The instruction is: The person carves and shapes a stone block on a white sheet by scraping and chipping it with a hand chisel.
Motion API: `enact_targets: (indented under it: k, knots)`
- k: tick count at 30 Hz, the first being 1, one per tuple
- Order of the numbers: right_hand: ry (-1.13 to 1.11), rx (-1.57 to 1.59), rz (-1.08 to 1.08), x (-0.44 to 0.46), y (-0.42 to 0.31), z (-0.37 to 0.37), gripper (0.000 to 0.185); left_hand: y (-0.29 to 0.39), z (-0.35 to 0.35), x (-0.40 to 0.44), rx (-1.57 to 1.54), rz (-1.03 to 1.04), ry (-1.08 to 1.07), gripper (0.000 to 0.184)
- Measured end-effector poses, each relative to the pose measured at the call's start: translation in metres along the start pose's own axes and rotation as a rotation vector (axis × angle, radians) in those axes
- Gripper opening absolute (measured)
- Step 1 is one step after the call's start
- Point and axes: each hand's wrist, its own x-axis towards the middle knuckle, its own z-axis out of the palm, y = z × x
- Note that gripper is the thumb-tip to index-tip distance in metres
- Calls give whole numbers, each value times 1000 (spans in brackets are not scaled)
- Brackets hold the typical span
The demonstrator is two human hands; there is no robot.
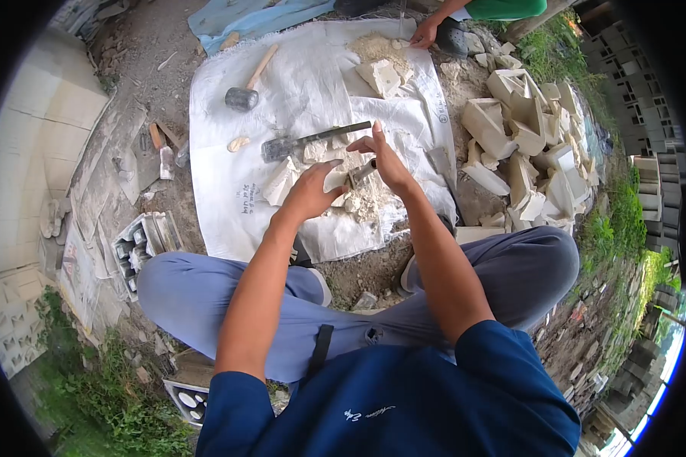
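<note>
My left hand (311,192) hovers over pale broken chunks with its fingers apart. My right hand (387,161) is also open, fingers stretched out toward the left. Between the two hands lies a short dark metal tube (363,172), its far end round; I cannot tell whether a fingertip touches it. Crumbled plaster-like material (367,204) is heaped just below the tube. A hammer with a black handle (334,134) rests beyond my hands, its blocky head (277,148) at the left. Pale chunks (282,181) lie beside my left hand.
A white woven sheet (221,175) covers the ground. On it lies a wooden-handled mallet (242,97). Broken pale blocks (522,145) are piled at the right. Another person's hand (424,33) is at the sheet's far edge, near a broken block (381,78). A wooden-handled tool (157,137) lies left.
</note>
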Motion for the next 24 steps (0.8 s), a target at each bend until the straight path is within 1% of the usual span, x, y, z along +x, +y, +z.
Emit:
enact_targets:
  k: [1, 2, 3, 4, 5, 6, 7, 8, 9, 10, 12, 13, 15, 16, 17, 18, 19, 20, 22, 23, 24]
  knots:
    - [-139, -5, 78, -5, 5, -4, 104, 3, 12, 5, -27, 54, 32, 61]
    - [-123, 2, 138, -5, 10, -2, 99, 5, 22, 13, -47, 114, 70, 62]
    - [-11, -78, 69, -14, 9, 0, 96, -3, 41, 24, -40, 176, 102, 64]
    - [101, -163, 14, -24, 10, -1, 93, 4, 52, 31, -110, 154, 46, 62]
    - [161, -130, 35, -23, 8, -10, 87, 7, 60, 37, -118, 253, 131, 56]
    - [256, -117, -47, -32, -5, -20, 78, 14, 65, 42, -131, 349, 218, 51]
    - [237, -150, -61, -48, -28, -33, 72, 16, 72, 49, -134, 349, 209, 51]
    - [220, -178, -78, -63, -53, -46, 67, 16, 76, 61, -199, 372, 273, 40]
    - [199, -230, -139, -80, -74, -55, 61, 15, 82, 65, -261, 390, 331, 30]
    - [131, -274, -160, -92, -85, -68, 61, 28, 78, 60, -404, 203, 258, 27]
    - [70, -262, -77, -104, -98, -90, 63, 25, 83, 64, -501, 142, 249, 40]
    - [75, -260, -75, -107, -103, -96, 63, 17, 92, 65, -500, 144, 243, 40]
    - [174, 2, -57, -106, -110, -100, 69, 0, 106, 65, -672, 105, 415, 49]
    - [168, 7, -57, -101, -114, -102, 69, -1, 104, 64, -668, 100, 418, 49]
    - [233, -12, -137, -99, -115, -101, 71, -2, 105, 59, -772, 107, 453, 50]
    - [298, -29, -215, -94, -113, -101, 72, 2, 104, 53, -874, 111, 489, 52]
    - [297, 5, -237, -91, -107, -102, 73, 16, 100, 46, -845, 122, 533, 54]
    - [297, 16, -219, -92, -103, -102, 73, 19, 98, 41, -831, 108, 525, 55]
    - [299, 107, -162, -89, -99, -105, 72, 43, 90, 27, -911, 146, 516, 55]
    - [313, 82, -170, -89, -97, -106, 71, 52, 90, 22, -909, 137, 505, 55]
    - [316, 89, -164, -89, -96, -106, 71, 58, 90, 19, -992, 193, 492, 54]
